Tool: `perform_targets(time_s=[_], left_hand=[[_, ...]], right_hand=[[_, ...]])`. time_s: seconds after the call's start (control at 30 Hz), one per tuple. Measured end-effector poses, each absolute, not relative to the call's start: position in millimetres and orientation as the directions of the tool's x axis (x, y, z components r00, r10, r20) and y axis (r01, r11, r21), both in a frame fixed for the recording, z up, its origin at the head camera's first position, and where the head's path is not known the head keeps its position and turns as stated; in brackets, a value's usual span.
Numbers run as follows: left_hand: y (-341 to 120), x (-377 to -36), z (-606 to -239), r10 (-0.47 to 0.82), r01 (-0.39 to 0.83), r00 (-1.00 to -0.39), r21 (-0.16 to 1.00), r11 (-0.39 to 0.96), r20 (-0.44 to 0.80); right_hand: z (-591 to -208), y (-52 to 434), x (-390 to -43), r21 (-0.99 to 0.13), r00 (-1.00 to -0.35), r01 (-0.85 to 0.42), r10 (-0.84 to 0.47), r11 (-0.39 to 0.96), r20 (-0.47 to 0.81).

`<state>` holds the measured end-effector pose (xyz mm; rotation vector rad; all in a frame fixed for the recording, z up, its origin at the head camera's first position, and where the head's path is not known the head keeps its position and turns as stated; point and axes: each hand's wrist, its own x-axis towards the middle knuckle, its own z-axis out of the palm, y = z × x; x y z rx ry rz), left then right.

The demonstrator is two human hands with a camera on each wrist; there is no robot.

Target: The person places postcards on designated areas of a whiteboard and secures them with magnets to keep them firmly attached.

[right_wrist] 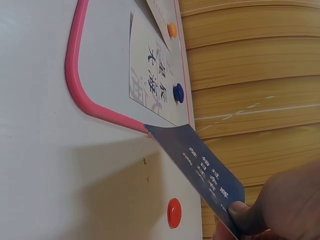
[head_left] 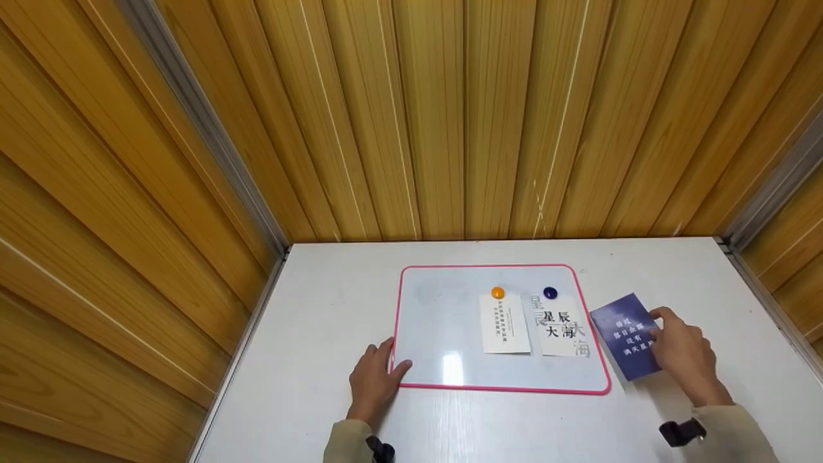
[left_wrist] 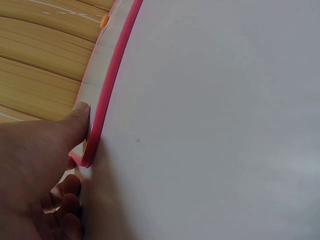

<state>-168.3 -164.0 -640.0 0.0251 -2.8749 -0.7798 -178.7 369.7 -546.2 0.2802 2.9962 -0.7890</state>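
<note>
my right hand (head_left: 687, 354) pinches one edge of the dark-blue printed card (head_left: 622, 334), just right of the whiteboard (head_left: 443, 321) | my left hand (head_left: 373, 379) grips its left edge | orange magnet (head_left: 497, 292), navy magnet (head_left: 550, 292) top two white cards (head_left: 506, 334)

1 white-lettered blue card (head_left: 618, 337) tilts beside 1 flat pink-rimmed whiteboard (head_left: 443, 318).
</note>
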Motion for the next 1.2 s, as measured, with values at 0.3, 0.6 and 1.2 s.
perform_targets(time_s=[0.3,0.6,1.2], left_hand=[[-163.8,-165.8,-638.5,-0.042,0.06,-0.982,0.508,0.859,0.186],[-165.0,-166.0,-640.1,-0.048,0.054,-0.982,0.509,0.859,0.184],[-166.2,-167.7,-641.2,-0.043,0.051,-0.984,0.503,0.863,0.173]], right_hand=[[-545.7,356.3,-182.7,-0.488,-0.984,0.175,0.171,0.855,-0.054],[-545.4,339.1,-191.0,-0.499,-0.988,0.129,0.152,0.857,0.006],[-543.9,305.8,-205.1,-0.539,-0.99,0.094,0.136,0.837,0.039]])
